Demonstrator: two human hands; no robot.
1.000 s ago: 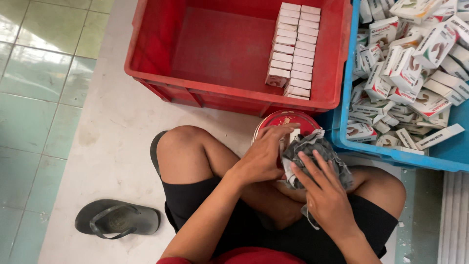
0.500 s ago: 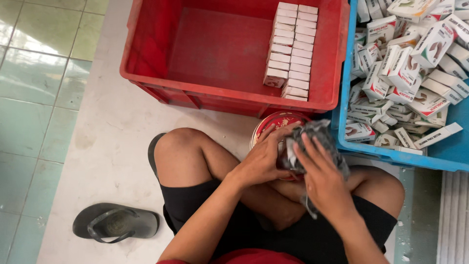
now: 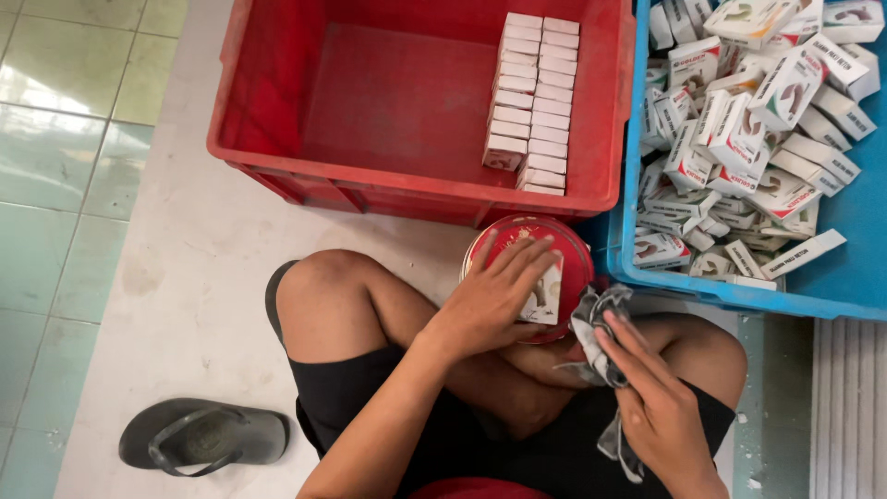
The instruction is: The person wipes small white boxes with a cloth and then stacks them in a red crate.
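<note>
One view only, from the head camera, looking down at a person seated cross-legged on a pale floor. Left hand (image 3: 494, 296): fingers spread flat, pressed palm-down on a small white carton (image 3: 543, 298), which lay on top of a round red tin (image 3: 528, 275) resting against the lap, just in front of the red crate (image 3: 277, 111). Right hand (image 3: 658, 407): fingers curled shut around a crumpled grey cloth (image 3: 596, 325), the cloth's upper end just beside the tin's right rim and its tail hanging below the palm. Judged step: wiping or cleaning the carton on the tin. To do it well, the flat hand would have needed even pressure so the carton neither slid nor crushed, and the cloth a light stroke along the box face rather than across its flaps. Pose: left forearm came in from lower centre, wrist straight, fingertips pointing up and right; right forearm came from the lower right, wrist bent inward, knuckles up. Also recorded: two neat columns of stacked cartons (image 3: 536, 97) standing against the red crate's right wall; a blue crate (image 3: 628, 185) to the right, heaped with loose cartons (image 3: 739, 139) lying at all angles; a dark sandal (image 3: 203, 434) on the floor at lower left, well apart from the hands.
</note>
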